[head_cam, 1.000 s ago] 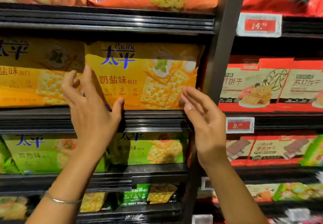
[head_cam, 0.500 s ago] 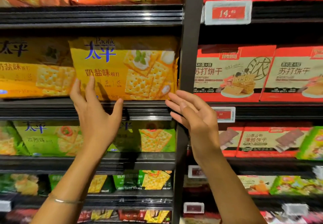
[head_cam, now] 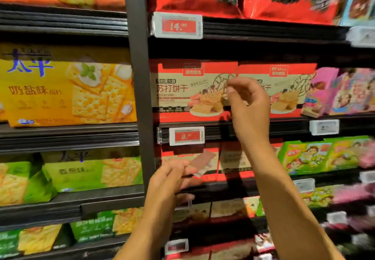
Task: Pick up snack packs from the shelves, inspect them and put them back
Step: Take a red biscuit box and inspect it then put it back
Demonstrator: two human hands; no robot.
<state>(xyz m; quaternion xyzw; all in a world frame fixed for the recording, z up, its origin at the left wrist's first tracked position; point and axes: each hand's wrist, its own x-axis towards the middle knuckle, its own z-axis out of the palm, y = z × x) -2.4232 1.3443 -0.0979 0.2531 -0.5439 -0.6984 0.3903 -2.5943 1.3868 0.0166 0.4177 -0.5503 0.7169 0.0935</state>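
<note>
Yellow pack (head_cam: 67,93): a big cracker pack standing on the left shelf (head_cam: 69,136), with no hand on it.
Left hand (head_cam: 170,180): low down in front of the lower red packs, fingers loosely bent, holding nothing. It is blurry, so it may be just brushing a pack.
Red pack (head_cam: 192,91): stands on the middle shelf, long side lying left to right, next to a twin red pack (head_cam: 284,89).
Right hand (head_cam: 248,103): up high, right in front of the red pack's right end, fingers half curled, gripping nothing.
Which is nearer: the right hand is much closer. The red pack lies just behind it and stretches off to its left.
</note>
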